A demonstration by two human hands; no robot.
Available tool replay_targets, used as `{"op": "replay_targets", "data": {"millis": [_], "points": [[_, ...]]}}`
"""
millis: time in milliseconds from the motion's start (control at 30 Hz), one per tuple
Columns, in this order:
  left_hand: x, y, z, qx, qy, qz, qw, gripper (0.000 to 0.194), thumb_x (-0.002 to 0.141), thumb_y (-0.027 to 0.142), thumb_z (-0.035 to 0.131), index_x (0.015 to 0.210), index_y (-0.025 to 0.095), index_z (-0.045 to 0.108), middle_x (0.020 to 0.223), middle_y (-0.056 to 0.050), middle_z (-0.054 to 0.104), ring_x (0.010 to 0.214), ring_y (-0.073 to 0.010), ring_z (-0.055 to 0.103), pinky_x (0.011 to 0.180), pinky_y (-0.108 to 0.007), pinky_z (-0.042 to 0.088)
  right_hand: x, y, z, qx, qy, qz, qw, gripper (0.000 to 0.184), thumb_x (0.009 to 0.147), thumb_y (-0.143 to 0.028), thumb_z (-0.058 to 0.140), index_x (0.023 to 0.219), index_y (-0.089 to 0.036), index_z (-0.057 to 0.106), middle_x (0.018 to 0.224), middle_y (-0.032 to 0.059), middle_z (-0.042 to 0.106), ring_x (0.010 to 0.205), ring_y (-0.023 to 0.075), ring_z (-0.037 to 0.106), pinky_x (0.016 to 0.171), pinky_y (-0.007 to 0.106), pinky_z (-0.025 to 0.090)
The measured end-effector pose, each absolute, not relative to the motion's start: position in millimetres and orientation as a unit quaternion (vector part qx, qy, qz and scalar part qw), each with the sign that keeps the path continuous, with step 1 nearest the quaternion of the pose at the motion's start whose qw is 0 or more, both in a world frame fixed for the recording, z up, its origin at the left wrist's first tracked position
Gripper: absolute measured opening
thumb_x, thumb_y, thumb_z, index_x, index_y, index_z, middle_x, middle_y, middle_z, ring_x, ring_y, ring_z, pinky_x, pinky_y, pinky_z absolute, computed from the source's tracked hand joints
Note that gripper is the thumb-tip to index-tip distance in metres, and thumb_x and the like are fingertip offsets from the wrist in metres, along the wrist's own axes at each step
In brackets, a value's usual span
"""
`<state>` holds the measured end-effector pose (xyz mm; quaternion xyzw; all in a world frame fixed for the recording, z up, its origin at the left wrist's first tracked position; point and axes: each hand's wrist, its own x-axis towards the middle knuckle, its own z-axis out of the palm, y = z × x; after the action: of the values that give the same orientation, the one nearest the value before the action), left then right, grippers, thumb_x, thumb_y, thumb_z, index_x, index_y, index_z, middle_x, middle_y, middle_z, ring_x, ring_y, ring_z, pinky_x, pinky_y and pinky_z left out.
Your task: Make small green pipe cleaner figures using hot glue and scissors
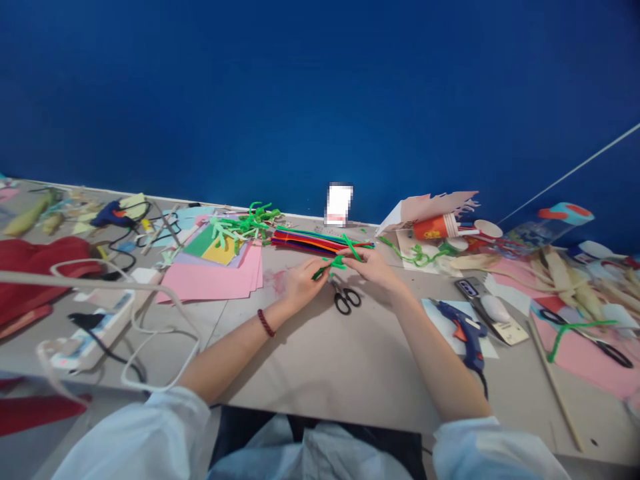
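Note:
Both of my hands meet over the middle of the grey table (320, 360). My left hand (303, 282) pinches the lower end of a green pipe cleaner (334, 263). My right hand (373, 265) grips its other end, fingers closed round it, and a bent green tip sticks up above that hand. A bundle of coloured pipe cleaners (315, 241) lies just behind my hands. Black-handled scissors (345, 296) lie on the table right below them.
Pink and coloured paper sheets (215, 273) with green pipe-cleaner shapes (247, 222) lie at the left. A blue glue gun (467, 330) rests at the right, another (113, 215) far left. A power strip (93, 330) with white cable, an orange paper cup (435, 228) and craft scraps crowd both sides.

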<state>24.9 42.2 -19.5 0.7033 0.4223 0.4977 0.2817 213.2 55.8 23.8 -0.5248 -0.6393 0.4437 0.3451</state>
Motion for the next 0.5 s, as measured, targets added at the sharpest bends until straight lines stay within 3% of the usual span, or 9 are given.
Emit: {"op": "replay_targets", "data": {"millis": [233,500], "points": [[22.9,49.6,-32.9,0.797,0.386,0.464,0.036,0.016,0.083,0.021,0.052,0.092,0.019,0.065,0.083,-0.004,0.068,0.074,-0.0122,0.063,0.065,-0.022,0.047,207.9,48.1,21.7,-0.504,-0.637,0.441,0.382,0.03,0.073,-0.033,0.062,0.098,-0.019,0.066,0.089,0.0028,0.068,0.076,0.0156,0.06,0.069,0.027,0.047],[22.0,50.1,-39.1,0.811,0.367,0.456,-0.008,0.016,0.084,0.017,0.05,0.094,0.019,0.062,0.081,-0.003,0.068,0.075,-0.0118,0.063,0.065,-0.021,0.047,201.2,45.0,22.4,-0.514,-0.71,0.307,0.371,0.028,0.073,-0.02,0.053,0.097,-0.019,0.068,0.098,0.0049,0.069,0.088,0.0201,0.062,0.08,0.032,0.047]]}}
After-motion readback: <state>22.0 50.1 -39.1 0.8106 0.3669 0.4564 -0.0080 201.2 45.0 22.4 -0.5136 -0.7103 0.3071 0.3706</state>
